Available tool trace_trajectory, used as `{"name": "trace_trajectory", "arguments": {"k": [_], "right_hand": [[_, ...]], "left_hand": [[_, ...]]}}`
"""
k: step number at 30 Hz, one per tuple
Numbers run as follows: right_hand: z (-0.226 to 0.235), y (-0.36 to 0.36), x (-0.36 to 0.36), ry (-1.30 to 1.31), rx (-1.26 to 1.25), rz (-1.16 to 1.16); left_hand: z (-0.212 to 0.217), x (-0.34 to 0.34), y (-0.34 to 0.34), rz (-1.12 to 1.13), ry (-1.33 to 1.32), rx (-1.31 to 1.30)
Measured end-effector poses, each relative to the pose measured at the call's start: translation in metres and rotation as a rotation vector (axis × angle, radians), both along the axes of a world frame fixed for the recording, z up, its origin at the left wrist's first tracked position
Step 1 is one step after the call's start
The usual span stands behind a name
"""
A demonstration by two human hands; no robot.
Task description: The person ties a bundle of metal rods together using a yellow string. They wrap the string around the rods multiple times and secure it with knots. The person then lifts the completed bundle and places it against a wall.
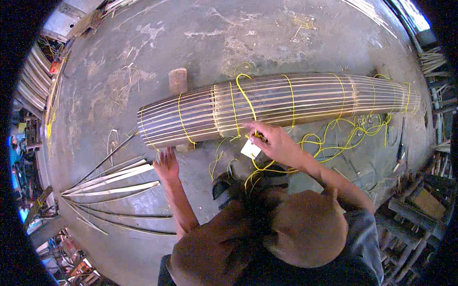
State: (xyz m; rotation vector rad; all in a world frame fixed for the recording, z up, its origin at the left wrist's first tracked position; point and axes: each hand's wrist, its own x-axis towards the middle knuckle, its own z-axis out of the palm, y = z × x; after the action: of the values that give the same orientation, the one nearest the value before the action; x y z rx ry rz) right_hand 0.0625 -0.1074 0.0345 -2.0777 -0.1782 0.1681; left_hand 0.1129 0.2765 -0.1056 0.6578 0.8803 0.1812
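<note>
A long, tapering woven cylinder [267,97] of thin bamboo slats, bound at intervals with yellow cord, lies across the floor in front of me. My right hand [273,142] is closed in a pinch at its near side, around a yellow cord [246,91] that loops over the slats. Just below those fingers is a small white flat piece [250,149]; whether I grip it too is unclear. My left hand [166,165] is near the cylinder's left end, fingers stretched up against its lower edge. The fingertips are partly hidden there.
Loose yellow cord [334,141] tangles on the floor at right. Split bamboo strips [112,185] fan out at left, their right ends near my left arm. A short wooden log [178,81] juts from beneath the cylinder. Stacked wood [415,209] stands at the right.
</note>
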Motion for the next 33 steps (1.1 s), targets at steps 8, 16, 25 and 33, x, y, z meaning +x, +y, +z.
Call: {"name": "trace_trajectory", "arguments": {"k": [8,16,25,33], "right_hand": [[-0.003,-0.007,0.025,0.089,0.136,0.007],[0.008,-0.004,0.007,0.139,0.325,-0.045],[0.088,-0.064,-0.072,0.311,0.051,-0.405],[0.123,0.033,-0.089,-0.065,0.517,-0.977]], "left_hand": [[0.162,-0.027,-0.165,-1.222,-0.343,1.134],[0.153,-0.005,-0.176,-1.493,-0.267,0.817],[0.113,-0.001,-0.168,-1.631,-0.587,1.119],[0.076,-0.006,-0.172,-1.768,-1.032,0.845]]}}
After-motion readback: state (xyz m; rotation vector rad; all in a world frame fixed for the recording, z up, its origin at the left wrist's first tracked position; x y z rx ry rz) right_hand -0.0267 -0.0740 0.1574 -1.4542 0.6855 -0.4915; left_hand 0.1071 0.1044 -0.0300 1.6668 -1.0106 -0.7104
